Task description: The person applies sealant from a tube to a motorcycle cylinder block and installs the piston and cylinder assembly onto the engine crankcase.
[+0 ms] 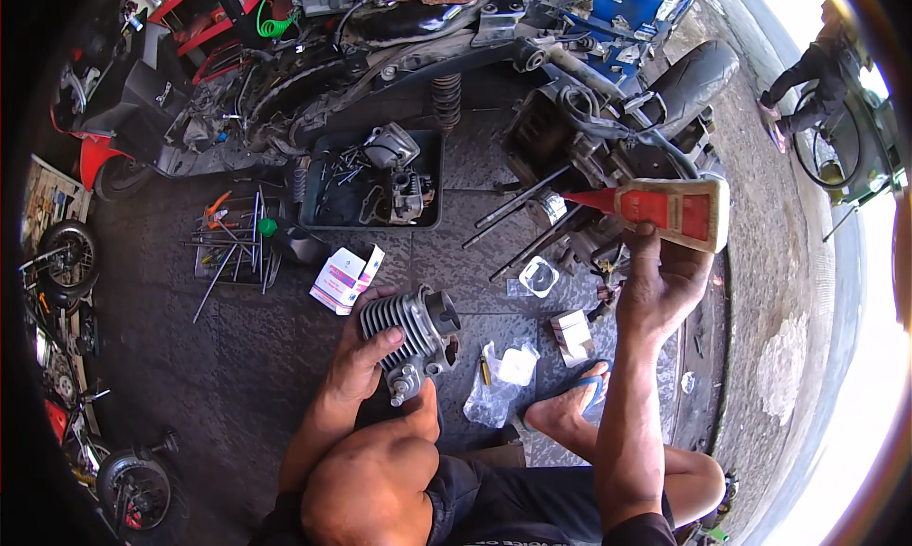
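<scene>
A grey finned engine cylinder (pixel 407 329) sits in my left hand (pixel 353 367), the thumb across its fins, just above my bent knee. Raised at the right, my right hand (pixel 658 285) grips a squeeze bottle (pixel 701 214) with a red label and a red pointed nozzle. The bottle lies nearly level, its nozzle pointing left. Close to the nozzle tip, a piston (pixel 548 207) stands out of the engine (pixel 622 147) between long studs (pixel 522 204). A white, roughly square ring (pixel 539 276) lies on the mat below the studs.
A dark tray (pixel 370 227) holds engine parts and bolts. Left of it is a tool holder (pixel 236 252) with screwdrivers. White boxes (pixel 344 278) and a clear plastic bag (pixel 488 399) lie nearby. A stripped scooter frame (pixel 418 62) spans the back. Another person (pixel 819 76) is at the far right.
</scene>
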The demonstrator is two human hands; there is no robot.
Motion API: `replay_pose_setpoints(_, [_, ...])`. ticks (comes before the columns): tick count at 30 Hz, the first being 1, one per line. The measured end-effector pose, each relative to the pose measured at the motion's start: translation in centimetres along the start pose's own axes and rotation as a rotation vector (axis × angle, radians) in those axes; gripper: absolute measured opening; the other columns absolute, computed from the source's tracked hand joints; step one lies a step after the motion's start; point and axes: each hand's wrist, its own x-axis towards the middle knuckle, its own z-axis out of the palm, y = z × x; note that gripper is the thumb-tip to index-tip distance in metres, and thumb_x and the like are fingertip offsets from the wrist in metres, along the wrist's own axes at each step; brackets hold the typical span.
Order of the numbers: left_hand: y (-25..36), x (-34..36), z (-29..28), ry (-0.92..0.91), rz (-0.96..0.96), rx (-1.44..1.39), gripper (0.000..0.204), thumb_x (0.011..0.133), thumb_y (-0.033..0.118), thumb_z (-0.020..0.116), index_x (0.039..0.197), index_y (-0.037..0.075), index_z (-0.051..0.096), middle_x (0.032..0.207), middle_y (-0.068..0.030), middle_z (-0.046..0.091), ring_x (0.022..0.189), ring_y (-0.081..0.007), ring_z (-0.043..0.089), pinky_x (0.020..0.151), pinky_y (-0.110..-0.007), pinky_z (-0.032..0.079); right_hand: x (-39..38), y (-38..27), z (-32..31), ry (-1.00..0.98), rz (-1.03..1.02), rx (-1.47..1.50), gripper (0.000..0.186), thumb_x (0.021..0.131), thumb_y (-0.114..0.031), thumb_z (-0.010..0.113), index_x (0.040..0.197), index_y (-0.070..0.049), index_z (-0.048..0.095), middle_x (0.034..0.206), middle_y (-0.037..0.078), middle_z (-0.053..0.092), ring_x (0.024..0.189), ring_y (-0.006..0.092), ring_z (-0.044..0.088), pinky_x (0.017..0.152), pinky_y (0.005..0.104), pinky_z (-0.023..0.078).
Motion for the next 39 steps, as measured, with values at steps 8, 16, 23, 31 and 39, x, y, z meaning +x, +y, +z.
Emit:
replay_pose_setpoints(8, [-0.1, 0.2, -0.3, 0.024, 0.015, -0.054, 0.062, 0.083, 0.020, 0.076, 0.135, 0.005, 0.045, 0.118, -0.0110, 0.060, 0.109, -0.0226, 0.063, 0.093, -0.038, 0.055, -0.7, -2.1, -4.0, 0.217, 0.379, 0.413, 0.042, 0.098, -0.018, 0.064, 0.132, 0.001, 0.050, 0.120, 0.018, 0.065, 0.109, 0.0287, 0.068, 0.092, 0.0429, 0.059])
replay_pose_setpoints(16, [-1.7, -0.2, -2.2, 0.033, -0.095, -0.153, 0.063, 0.087, 0.025, 0.070, 0.142, 0.006, 0.045, 0.130, -0.0150, 0.059, 0.119, -0.0286, 0.061, 0.102, -0.045, 0.052, 0.6, 4.0, -19.1, 0.409, 0.709, 1.101, 0.039, 0.095, -0.021, 0.064, 0.122, 0.007, 0.056, 0.115, 0.019, 0.067, 0.102, 0.0273, 0.069, 0.097, 0.0401, 0.059])
replay_pose_setpoints(23, [-2.6, 0.3, -0.7, -0.060, -0.098, -0.174, 0.066, 0.086, 0.022, 0.070, 0.144, 0.009, 0.041, 0.132, -0.0148, 0.057, 0.121, -0.0288, 0.059, 0.102, -0.044, 0.051, -6.9, 30.7, -31.8, 0.942, 1.466, 0.956, 0.047, 0.092, -0.023, 0.061, 0.129, 0.005, 0.055, 0.115, 0.026, 0.063, 0.078, 0.0257, 0.070, 0.064, 0.0282, 0.064])
replay_pose_setpoints(31, [-1.1, 1.3, 1.2, -0.123, -0.040, -0.033, 0.066, 0.082, 0.022, 0.076, 0.138, 0.002, 0.046, 0.124, -0.0137, 0.061, 0.113, -0.0240, 0.063, 0.098, -0.039, 0.053, -11.1, 35.7, -34.0, 1.046, 1.448, 0.908, 0.076, 0.093, -0.031, 0.068, 0.141, 0.014, 0.031, 0.127, 0.031, 0.054, 0.080, 0.0282, 0.071, 0.063, 0.0305, 0.066])
replay_pose_setpoints(39, [2.1, 2.0, 2.3, -0.343, -0.080, 0.080, 0.089, 0.076, 0.033, 0.079, 0.144, -0.005, 0.035, 0.129, -0.0187, 0.060, 0.118, -0.0277, 0.062, 0.105, -0.040, 0.048, -14.3, 10.0, -14.6, -0.350, 1.002, 0.017, 0.027, 0.093, -0.012, 0.054, 0.116, 0.000, 0.061, 0.071, 0.002, 0.058, 0.057, 0.0106, 0.054, 0.048, 0.0285, 0.046])
